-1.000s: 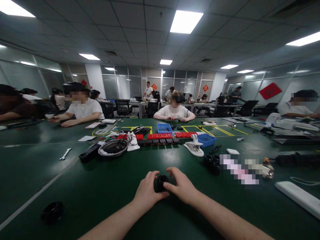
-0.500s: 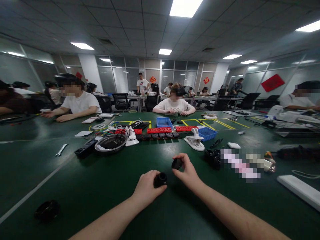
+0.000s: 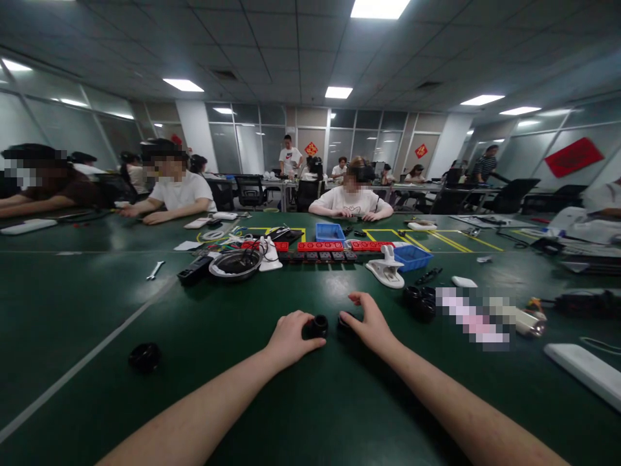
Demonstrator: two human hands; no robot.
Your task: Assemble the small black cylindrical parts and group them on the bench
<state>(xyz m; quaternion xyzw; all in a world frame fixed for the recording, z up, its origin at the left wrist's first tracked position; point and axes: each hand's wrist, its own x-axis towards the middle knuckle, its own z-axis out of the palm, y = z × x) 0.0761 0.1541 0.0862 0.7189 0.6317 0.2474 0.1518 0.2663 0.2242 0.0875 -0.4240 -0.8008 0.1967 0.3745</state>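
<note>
My left hand (image 3: 295, 336) is closed around a short black cylinder (image 3: 319, 325) with a round opening facing up. Just across a small gap, my right hand (image 3: 371, 323) has its thumb against a round black cap-like piece (image 3: 345, 321), low at the green tabletop. Its fingers partly hide that piece, and its exact kind does not show. Off to the left lies a separate black round part (image 3: 144, 357). Several similar black round parts (image 3: 420, 303) are grouped beyond my right hand.
A white clip stand (image 3: 387, 270), a blue bin (image 3: 412, 257) and red power strips (image 3: 320, 246) lie ahead. Toward the left are a metal bowl (image 3: 235, 265) and a wrench (image 3: 156, 270). At right lies a white bar (image 3: 585, 372). A co-worker (image 3: 352, 197) sits opposite.
My right hand has lowered its black piece toward the tabletop, beside the cylinder in my left hand. The camera view has swung left, shifting the scene rightward.
</note>
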